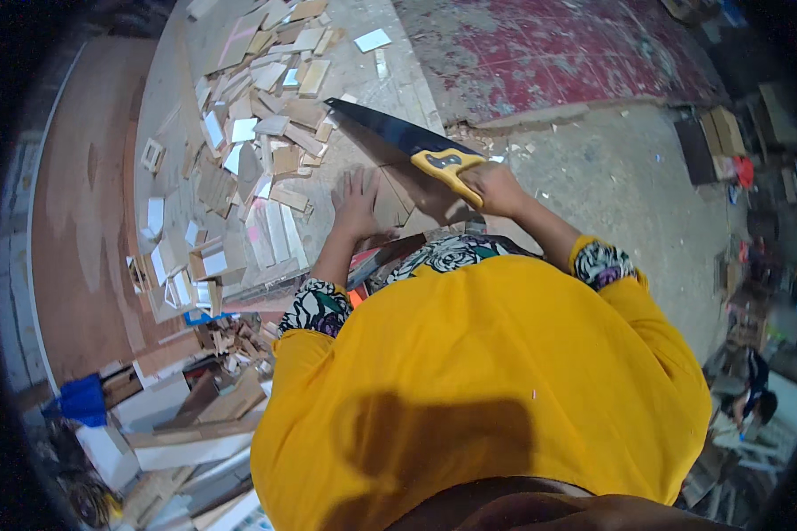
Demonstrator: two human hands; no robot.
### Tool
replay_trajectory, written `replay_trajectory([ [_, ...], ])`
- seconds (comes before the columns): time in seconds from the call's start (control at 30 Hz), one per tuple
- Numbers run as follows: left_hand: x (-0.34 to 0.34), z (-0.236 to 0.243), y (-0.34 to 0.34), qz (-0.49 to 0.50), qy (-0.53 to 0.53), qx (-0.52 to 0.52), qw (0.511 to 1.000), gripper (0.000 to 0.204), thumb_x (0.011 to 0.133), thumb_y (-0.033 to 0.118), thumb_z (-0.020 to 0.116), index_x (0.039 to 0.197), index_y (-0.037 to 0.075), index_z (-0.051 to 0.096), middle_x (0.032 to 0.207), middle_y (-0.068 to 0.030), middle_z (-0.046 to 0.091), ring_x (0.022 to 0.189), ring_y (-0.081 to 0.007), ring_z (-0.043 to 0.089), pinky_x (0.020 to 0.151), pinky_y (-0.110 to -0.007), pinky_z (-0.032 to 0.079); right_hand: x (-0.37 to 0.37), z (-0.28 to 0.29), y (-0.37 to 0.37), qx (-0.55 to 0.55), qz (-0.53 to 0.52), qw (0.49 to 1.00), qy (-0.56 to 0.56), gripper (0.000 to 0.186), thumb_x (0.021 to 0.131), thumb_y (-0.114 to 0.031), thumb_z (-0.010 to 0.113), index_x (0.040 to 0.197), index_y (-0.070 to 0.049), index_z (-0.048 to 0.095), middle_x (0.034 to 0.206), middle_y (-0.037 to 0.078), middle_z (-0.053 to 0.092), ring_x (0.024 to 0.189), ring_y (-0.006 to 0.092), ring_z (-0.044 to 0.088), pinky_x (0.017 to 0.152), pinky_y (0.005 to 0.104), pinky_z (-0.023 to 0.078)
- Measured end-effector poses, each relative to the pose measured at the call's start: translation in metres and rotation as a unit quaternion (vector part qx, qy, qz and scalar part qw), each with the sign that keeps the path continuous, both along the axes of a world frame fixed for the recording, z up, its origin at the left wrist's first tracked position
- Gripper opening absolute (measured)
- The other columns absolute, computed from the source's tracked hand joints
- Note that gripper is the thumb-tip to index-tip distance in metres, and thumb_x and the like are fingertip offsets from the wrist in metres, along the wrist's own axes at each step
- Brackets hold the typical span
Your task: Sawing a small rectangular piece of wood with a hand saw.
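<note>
My right hand (498, 189) is wrapped round the yellow and black handle of a hand saw (383, 127). Its dark blade stretches away to the upper left, over the wooden worktop (407, 84), and casts a shadow there. To the left of the saw, my left hand (356, 207) lies flat with its fingers spread, pressing on the worktop or on a thin brown board (400, 191) beside it; I cannot tell which. The blade appears apart from my left hand.
Many small wood offcuts (285, 159) are heaped left of my left hand. Longer scraps (204, 434) lie below at the left, near a big brown panel (84, 203). A worn red surface (558, 53) is at the far right. Another person (753, 398) is at the lower right.
</note>
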State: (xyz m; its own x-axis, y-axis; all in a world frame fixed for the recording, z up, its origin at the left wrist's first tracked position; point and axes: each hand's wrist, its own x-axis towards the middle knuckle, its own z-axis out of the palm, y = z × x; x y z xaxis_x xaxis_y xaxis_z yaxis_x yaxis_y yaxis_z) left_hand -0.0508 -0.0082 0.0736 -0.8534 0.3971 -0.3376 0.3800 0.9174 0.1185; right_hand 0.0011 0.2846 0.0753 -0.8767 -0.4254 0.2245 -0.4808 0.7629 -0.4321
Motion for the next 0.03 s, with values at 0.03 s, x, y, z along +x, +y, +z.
replay_trajectory([
  [0.03, 0.0001, -0.0001, -0.0009, -0.027, -0.038, -0.020, 0.999, 0.131, 0.040, 0.056, 0.081, 0.145, 0.020, 0.012, 0.150, -0.0143, 0.003, 0.138, -0.0368, 0.003, 0.102, -0.066, 0.009, -0.0242, -0.0050, 0.0006, 0.047, 0.035, 0.998, -0.014, 0.026, 0.069, -0.026, 0.068, 0.087, -0.010, 0.059, 0.080, 0.015, 0.063, 0.072, 0.0327, 0.061, 0.065, 0.0402, 0.048],
])
